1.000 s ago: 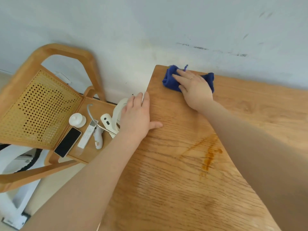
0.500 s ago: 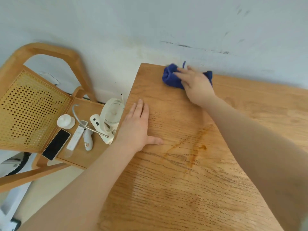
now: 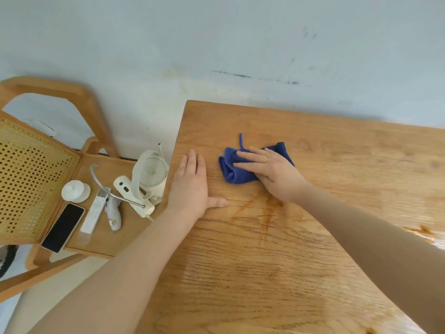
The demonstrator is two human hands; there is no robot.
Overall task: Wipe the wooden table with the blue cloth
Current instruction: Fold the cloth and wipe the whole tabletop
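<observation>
Wiping looks midway: flat right hand point(image 3: 277, 174) presses blue cloth point(image 3: 237, 169) near counter's point(image 3: 277, 261) far corner, left hand point(image 3: 192, 186) rests flat; streaks remain.

The right hand point(image 3: 277, 174) hides part of the blue cloth point(image 3: 237, 169). The tabletop point(image 3: 265, 261) and the chair point(image 3: 36, 165) run past the picture's edges.

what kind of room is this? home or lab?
Probably a home room, not a lab: a wooden table against a scuffed painted wall, a cane-backed chair beside it holding a phone and a remote. The right hand presses a blue cloth.
</observation>
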